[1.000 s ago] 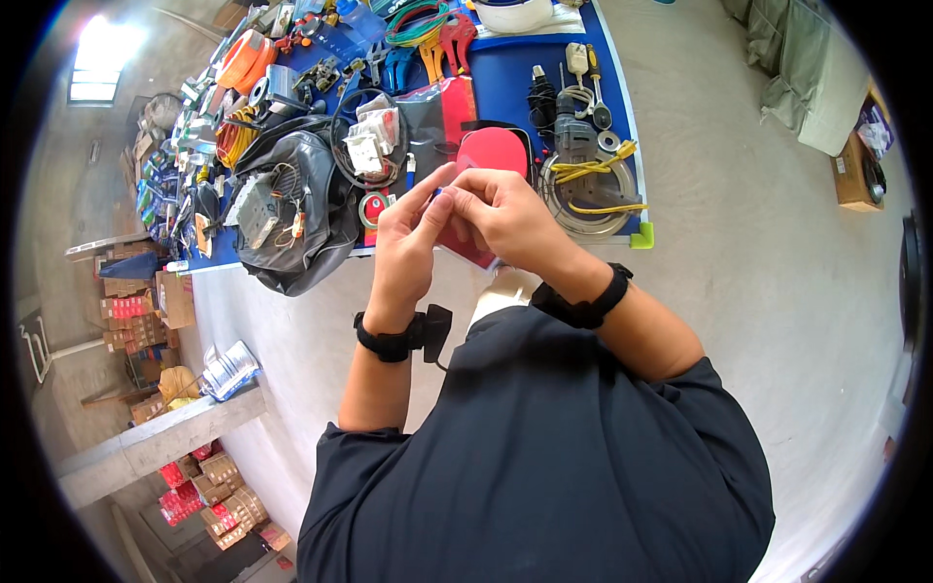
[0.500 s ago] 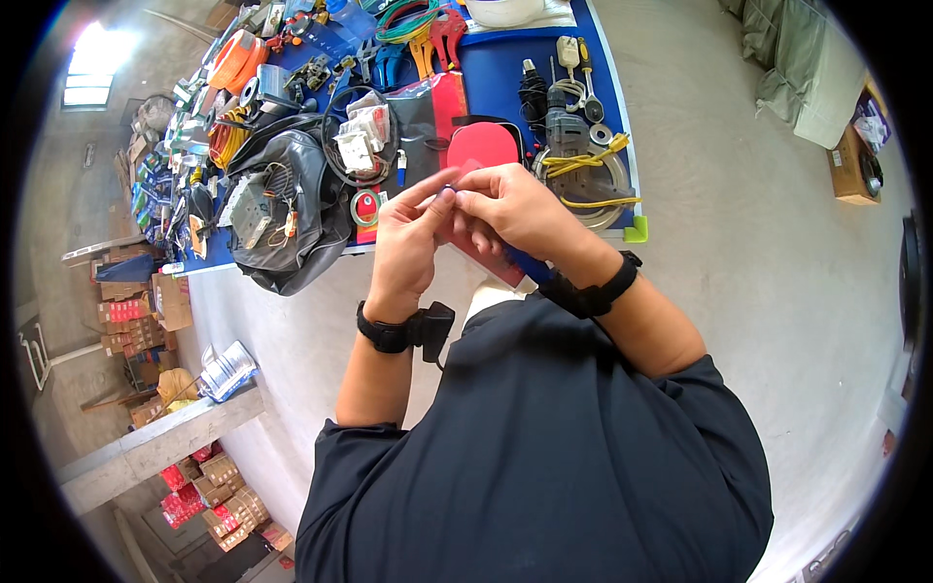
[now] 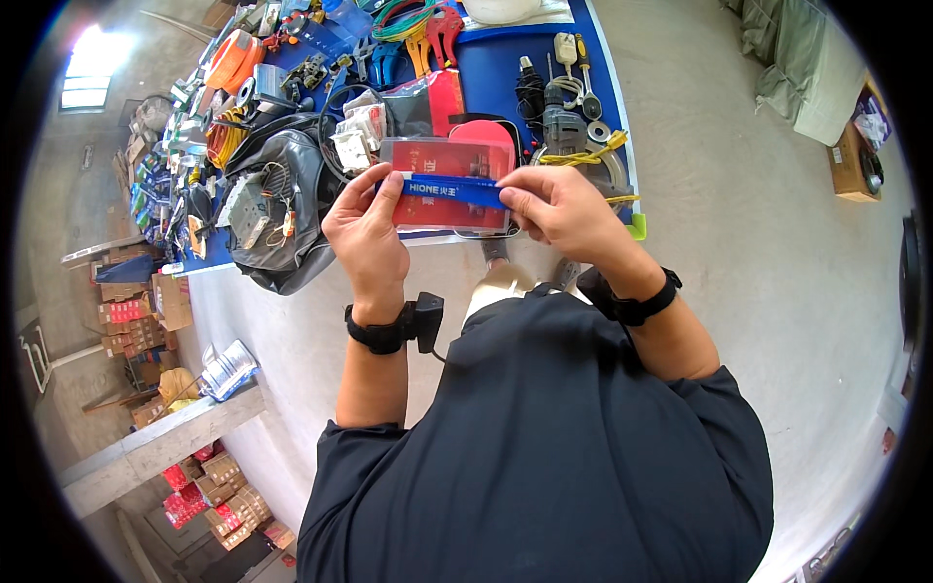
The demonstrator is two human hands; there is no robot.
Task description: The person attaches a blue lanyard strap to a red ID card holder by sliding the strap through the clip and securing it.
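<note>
A blue lanyard strap (image 3: 466,190) with pale printing is drawn straight between my two hands, over the near edge of the table. My left hand (image 3: 367,238) pinches its left end between thumb and fingers. At the other end, my right hand (image 3: 569,209) grips the strap, its thumb toward me. Behind the strap lies a clear plastic badge holder (image 3: 442,216) with a red card inside, its printed side facing up. Whether my fingers also touch the holder, I cannot tell. Just beyond it is a rounded red pad (image 3: 484,130) with a black edge, partly covered.
On the blue table (image 3: 496,58) sit a grey drill (image 3: 564,131) with a yellow cord, a screwdriver (image 3: 583,53), orange tape rolls (image 3: 233,60), clamps (image 3: 445,37) and a black bag (image 3: 292,194). Cartons (image 3: 126,311) are stacked at the left; another box (image 3: 853,170) stands far right.
My hands were close together with fingertips meeting; they have moved apart. The lanyard is now stretched between them, and the red badge holder has swung up flat into view.
</note>
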